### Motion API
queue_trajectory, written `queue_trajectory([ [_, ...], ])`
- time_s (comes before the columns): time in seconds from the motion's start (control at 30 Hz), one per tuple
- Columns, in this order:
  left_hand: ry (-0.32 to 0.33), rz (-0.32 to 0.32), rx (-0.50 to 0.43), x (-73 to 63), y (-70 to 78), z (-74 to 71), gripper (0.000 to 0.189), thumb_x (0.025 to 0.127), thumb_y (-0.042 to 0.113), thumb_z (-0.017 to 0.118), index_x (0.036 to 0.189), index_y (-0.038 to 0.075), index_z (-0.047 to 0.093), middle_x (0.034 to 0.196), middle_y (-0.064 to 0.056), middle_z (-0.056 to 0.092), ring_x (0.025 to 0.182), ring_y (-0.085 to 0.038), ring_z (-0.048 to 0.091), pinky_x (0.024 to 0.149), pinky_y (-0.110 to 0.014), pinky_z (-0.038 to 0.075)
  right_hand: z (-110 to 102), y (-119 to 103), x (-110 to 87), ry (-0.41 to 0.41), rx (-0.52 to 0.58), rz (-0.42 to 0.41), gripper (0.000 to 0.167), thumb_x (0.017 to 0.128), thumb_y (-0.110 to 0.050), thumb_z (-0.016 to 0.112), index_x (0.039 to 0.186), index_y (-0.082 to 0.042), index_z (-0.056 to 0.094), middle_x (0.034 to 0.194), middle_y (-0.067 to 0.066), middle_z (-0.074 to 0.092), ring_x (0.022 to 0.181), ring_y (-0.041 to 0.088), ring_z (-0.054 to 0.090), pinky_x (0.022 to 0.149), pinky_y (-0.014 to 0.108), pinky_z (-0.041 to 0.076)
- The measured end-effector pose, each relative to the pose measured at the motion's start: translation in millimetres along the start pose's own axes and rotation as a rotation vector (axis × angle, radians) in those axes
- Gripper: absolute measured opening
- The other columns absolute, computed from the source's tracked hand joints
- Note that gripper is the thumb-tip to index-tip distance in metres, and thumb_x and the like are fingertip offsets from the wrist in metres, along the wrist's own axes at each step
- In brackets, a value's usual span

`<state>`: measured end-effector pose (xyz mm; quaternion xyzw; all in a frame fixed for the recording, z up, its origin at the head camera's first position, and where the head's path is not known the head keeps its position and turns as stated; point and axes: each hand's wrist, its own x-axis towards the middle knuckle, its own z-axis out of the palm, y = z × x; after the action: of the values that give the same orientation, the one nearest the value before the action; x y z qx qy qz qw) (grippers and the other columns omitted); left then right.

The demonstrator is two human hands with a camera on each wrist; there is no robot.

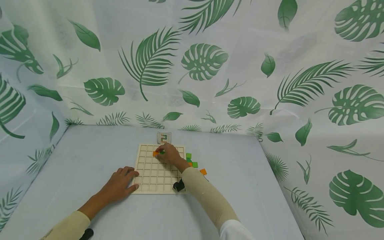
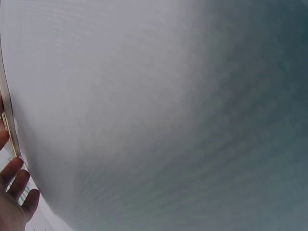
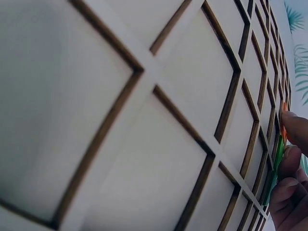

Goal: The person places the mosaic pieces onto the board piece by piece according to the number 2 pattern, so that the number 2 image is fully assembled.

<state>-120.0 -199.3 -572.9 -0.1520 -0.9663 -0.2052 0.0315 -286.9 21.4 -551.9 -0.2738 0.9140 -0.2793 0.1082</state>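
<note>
A wooden grid board (image 1: 153,180) with square recesses lies on the table. My right hand (image 1: 168,154) reaches over its far rows and pinches an orange square tile (image 1: 154,154) between thumb and finger. Right beside that tile, partly hidden under the fingers, is a green tile (image 1: 162,152). Both the orange tile (image 3: 284,126) and the green tile (image 3: 278,156) show by the fingertips at the right side of the right wrist view. My left hand (image 1: 118,185) rests at the board's left edge, fingers spread and relaxed; its fingertips also appear at that edge in the left wrist view.
Behind the board lies a small card (image 1: 164,137) printed with a coloured grid pattern. Several loose tiles sit along the board's right side, among them a green tile (image 1: 188,155) and an orange tile (image 1: 203,171). A leaf-printed cloth (image 1: 207,96) hangs behind the table.
</note>
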Motion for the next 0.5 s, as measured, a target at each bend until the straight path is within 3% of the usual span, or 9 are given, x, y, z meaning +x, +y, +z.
queue_trajectory([
  [0.5,-0.002,-0.004,0.007,-0.1,0.6,0.6,0.045,0.091,0.038,0.073,0.127,0.014,0.063,0.132,-0.015,0.055,0.116,-0.034,0.054,0.091,-0.055,0.046,-5.1,5.5,-0.8,-0.048,-0.033,-0.032,0.032,0.093,-0.026,0.074,0.123,-0.014,0.071,0.115,0.004,0.068,0.107,0.018,0.064,0.087,0.032,0.053],
])
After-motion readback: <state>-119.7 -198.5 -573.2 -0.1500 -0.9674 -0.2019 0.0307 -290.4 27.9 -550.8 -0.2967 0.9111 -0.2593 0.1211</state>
